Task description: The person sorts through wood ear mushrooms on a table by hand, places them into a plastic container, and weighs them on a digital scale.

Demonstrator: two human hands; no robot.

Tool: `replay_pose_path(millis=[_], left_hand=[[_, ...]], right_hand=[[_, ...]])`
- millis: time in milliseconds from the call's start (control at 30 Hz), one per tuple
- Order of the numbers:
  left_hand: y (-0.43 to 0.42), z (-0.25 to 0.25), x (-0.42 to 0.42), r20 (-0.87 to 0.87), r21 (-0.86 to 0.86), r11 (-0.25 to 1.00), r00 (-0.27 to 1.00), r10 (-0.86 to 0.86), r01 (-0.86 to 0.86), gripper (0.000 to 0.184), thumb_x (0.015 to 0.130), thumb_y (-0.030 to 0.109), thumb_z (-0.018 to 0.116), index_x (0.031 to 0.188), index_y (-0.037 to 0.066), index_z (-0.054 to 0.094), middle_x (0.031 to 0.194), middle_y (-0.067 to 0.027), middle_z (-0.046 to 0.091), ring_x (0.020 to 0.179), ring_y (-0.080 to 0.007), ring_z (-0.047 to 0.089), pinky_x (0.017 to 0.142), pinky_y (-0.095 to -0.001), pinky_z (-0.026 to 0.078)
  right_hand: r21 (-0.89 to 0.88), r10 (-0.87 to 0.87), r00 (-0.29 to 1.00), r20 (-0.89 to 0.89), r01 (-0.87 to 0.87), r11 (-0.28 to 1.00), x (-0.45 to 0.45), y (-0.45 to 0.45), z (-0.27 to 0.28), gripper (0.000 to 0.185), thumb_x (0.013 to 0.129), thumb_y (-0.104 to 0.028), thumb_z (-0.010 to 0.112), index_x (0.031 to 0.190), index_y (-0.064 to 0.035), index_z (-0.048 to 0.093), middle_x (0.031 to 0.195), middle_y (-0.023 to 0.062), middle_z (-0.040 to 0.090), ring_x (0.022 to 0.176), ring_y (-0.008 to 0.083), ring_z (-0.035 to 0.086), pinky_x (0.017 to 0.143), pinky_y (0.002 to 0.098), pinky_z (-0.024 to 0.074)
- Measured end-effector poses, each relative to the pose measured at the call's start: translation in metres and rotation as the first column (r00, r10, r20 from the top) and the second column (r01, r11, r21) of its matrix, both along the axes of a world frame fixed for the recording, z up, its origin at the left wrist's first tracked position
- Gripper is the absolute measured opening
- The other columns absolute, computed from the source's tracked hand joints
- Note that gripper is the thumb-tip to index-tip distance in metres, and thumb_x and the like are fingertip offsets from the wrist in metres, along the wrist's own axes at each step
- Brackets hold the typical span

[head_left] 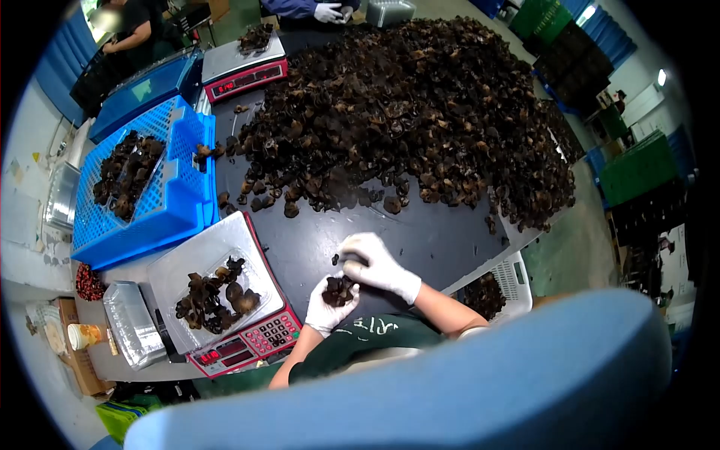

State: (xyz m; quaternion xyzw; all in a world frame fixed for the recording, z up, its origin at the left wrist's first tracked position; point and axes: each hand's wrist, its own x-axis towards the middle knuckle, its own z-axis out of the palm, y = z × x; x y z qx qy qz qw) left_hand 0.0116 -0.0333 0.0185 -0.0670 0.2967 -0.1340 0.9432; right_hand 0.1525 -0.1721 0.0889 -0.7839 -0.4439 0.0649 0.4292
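Observation:
White gloves cover both hands. My left hand (328, 305) is closed around a small clump of dark fungus (339, 292) above the front of the dark table (307, 238). Just above and to the right, my right hand (371, 264) is closed, its fingertips close to the clump; whether they grip a piece is too small to tell. Left of the hands stands a red-edged scale (274, 335) bearing a clear tray of fungus (211, 301). A large pile of dark fungus (405, 105) covers the table's far part.
A blue crate (187, 191) holds another fungus tray at the left. Behind it is a second scale (247, 81). Clear trays (133, 322) and a cup (85, 336) lie at the lower left. A white basket (517, 281) stands right. A co-worker's gloved hands (330, 13) show at the far edge.

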Motion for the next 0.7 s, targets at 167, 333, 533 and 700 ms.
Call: replay_pose_path(millis=[167, 333, 533, 700], left_hand=[[0.009, -0.038, -0.013, 0.094, -0.226, 0.971, 0.994, -0.056, 0.076, 0.023, 0.097, 0.025, 0.056, 0.100, 0.005, 0.067, 0.110, -0.0145, 0.069, 0.096, -0.0349, 0.065, 0.072, -0.0420, 0.059], [0.010, -0.019, -0.002, 0.031, 0.656, 0.705, 0.923, -0.383, 0.271, 0.009, 0.092, 0.017, 0.064, 0.090, 0.009, 0.060, 0.086, -0.0070, 0.066, 0.077, -0.0166, 0.065, 0.056, -0.0252, 0.051], [-0.026, -0.017, 0.029, 0.092, 0.989, 0.143, 0.873, -0.480, -0.025, 0.033, 0.084, 0.008, 0.070, 0.116, 0.001, 0.061, 0.083, -0.0030, 0.062, 0.078, -0.0115, 0.058, 0.074, -0.0277, 0.050], [-0.052, -0.030, 0.045, -0.176, 0.565, -0.712, 0.782, -0.598, -0.417, 0.046, 0.085, 0.027, 0.067, 0.129, 0.016, 0.057, 0.113, -0.0109, 0.054, 0.094, -0.0318, 0.060, 0.077, -0.0445, 0.054]], right_hand=[[-0.018, -0.555, 0.788, 0.267, 0.580, 0.814, 0.105, -0.027, -0.064, 0.037, 0.079, -0.026, 0.070, 0.113, -0.0123, 0.066, 0.120, 0.0128, 0.061, 0.114, 0.0330, 0.053, 0.097, 0.0447, 0.0427], [-0.319, -0.568, 0.708, 0.419, 0.700, 0.638, 0.149, -0.027, -0.089, 0.066, 0.085, -0.042, 0.064, 0.144, -0.0169, 0.046, 0.148, 0.0169, 0.042, 0.135, 0.0425, 0.035, 0.109, 0.0547, 0.0308], [-0.186, -0.427, 0.683, 0.593, 0.632, 0.752, 0.141, -0.025, -0.087, 0.032, 0.089, -0.026, 0.064, 0.118, -0.0125, 0.062, 0.099, 0.0110, 0.059, 0.091, 0.0306, 0.057, 0.077, 0.0423, 0.0482], [-0.265, -0.423, 0.778, 0.465, 0.578, 0.772, 0.130, -0.039, -0.083, 0.025, 0.092, -0.029, 0.062, 0.111, -0.0128, 0.063, 0.099, 0.0117, 0.065, 0.087, 0.0328, 0.064, 0.076, 0.0444, 0.0519]])
